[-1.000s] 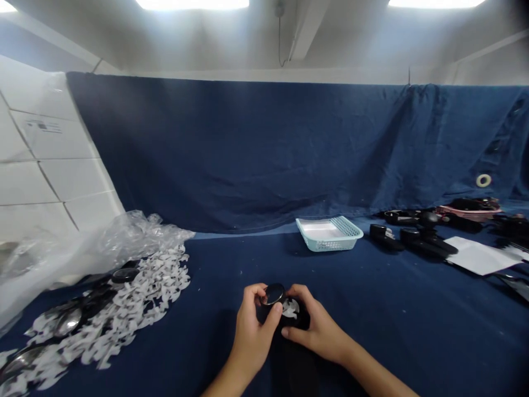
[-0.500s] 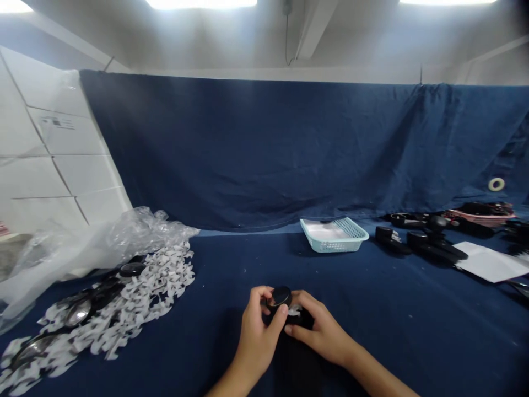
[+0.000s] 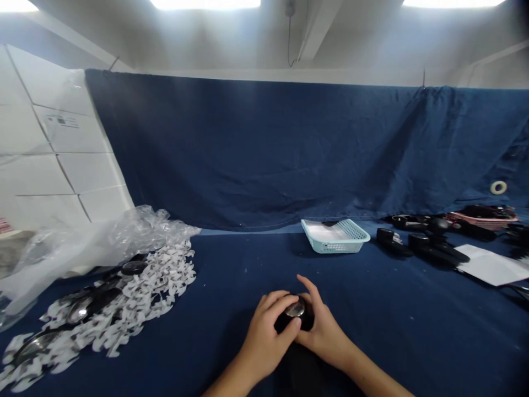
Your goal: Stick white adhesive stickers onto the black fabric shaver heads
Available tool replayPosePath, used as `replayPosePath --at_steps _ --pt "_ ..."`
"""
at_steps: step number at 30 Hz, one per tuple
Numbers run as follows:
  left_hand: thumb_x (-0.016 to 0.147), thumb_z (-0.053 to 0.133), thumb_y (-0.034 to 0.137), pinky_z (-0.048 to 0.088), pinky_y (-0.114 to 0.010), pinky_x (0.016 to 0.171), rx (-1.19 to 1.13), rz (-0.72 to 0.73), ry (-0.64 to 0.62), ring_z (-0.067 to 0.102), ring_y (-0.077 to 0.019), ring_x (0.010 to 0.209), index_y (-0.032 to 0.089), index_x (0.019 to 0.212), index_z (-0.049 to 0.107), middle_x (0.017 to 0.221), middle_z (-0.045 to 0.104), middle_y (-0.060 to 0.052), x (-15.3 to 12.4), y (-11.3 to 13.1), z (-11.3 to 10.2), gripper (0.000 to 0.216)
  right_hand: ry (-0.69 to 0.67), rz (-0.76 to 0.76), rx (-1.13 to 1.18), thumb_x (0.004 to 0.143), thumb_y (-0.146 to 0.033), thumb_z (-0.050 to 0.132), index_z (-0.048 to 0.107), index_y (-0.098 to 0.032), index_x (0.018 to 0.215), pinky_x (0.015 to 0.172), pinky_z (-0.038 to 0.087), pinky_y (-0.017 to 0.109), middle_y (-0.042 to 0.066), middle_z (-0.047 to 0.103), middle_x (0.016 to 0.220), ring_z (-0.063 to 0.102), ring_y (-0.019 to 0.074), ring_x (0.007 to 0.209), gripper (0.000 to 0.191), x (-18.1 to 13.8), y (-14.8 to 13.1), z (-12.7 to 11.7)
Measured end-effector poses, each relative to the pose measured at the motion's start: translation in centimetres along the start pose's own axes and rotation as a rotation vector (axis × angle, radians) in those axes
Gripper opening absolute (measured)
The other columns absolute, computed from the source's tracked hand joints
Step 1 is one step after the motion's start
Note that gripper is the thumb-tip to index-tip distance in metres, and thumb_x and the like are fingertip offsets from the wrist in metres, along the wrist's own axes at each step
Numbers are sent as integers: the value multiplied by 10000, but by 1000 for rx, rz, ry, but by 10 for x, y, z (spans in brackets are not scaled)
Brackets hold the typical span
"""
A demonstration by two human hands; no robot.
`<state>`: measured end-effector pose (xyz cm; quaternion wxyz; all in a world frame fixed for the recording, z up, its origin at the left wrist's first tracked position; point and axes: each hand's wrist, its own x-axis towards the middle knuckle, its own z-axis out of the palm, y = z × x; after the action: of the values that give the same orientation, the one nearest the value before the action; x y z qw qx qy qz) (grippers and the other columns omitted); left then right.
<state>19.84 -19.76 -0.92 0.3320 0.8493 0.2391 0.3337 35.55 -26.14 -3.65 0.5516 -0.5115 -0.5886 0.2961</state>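
In front of me a round black piece with a shiny disc-shaped top [image 3: 295, 310] sits between my hands. My left hand [image 3: 268, 331] is wrapped over it, fingers on the rim and thumb pressed to its near side. My right hand [image 3: 324, 331] is closed round the right side of the black body beneath, with its index finger raised. A long dark part seems to run from it toward me, hard to tell from the dark cloth. The fingers hide most of the body.
Many white curved plastic pieces [image 3: 151, 292] lie heaped at left with black round parts [image 3: 134, 268] and clear plastic wrap [image 3: 142, 229]. A light-blue basket [image 3: 339, 247] stands ahead. Black devices [image 3: 438, 251], a white sheet [image 3: 496, 264] and a pink basket [image 3: 483, 222] are at right.
The black disc in my left hand has come down onto the black body, and its shiny top shows. The white piece seen beside it is hidden. My right index finger has lifted.
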Motion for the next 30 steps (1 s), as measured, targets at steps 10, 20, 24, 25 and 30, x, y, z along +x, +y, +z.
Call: replayPosePath --at_steps 10,20,24,25,30 --pt "747 701 183 447 -352 1046 -138 -108 -71 595 -233 1152 282 1219 660 1249 649 -29 4 7 -6 484 24 42 9 688 -128 688 174 -266 1456 849 490 358 20 661 1036 667 209 903 934 -1 -7 1" --pt "841 652 401 444 -382 1061 -560 -295 246 581 -260 1207 188 1308 584 1300 631 -76 16 -8 -3 518 53 552 927 856 -482 623 467 -305 1322 778 515 316 17 705 1067 683 191 918 522 2 -24 -4" --pt "870 634 387 414 -377 1086 -459 -168 247 536 -239 1257 235 1345 545 1376 568 -58 14 -6 -6 507 -104 627 1063 914 -527 522 639 -177 1186 841 523 369 87 758 969 709 237 906 459 -1 -31 5" --pt "877 630 373 387 -385 1106 -389 -124 222 510 -234 1281 250 1349 541 1398 545 -52 12 -7 -6 495 -70 635 1045 909 -535 529 661 -157 1163 874 518 379 95 765 951 710 245 915 474 -2 -32 6" --pt "905 601 335 434 -383 1041 -203 -19 206 466 -243 1300 281 1320 566 1402 529 -55 8 -6 -10 420 132 450 782 884 -521 584 513 -296 1359 1097 365 433 32 659 1280 584 242 1204 530 -4 -29 4"
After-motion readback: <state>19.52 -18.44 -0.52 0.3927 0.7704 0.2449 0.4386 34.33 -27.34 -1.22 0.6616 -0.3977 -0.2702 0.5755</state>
